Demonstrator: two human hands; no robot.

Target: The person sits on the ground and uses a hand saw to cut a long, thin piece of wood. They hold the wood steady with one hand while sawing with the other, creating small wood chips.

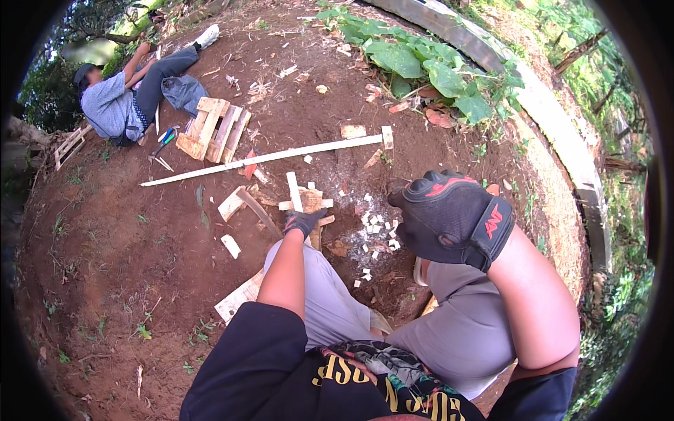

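— Head view: where did the wood block [309,201] sit?
— Centre frame, long axis upright. I saw my left hand [302,222] just below, fingers curled on it; right hand [449,216] raised, fisted, grip hidden.

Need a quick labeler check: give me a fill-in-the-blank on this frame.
1. Both hands wear black ____.
2. The left hand rests on a small stack of ____ pieces.
3. The right hand is raised, closed into a ____.
4. The long white strip lies on bare ____.

Missing: gloves; wood; fist; soil
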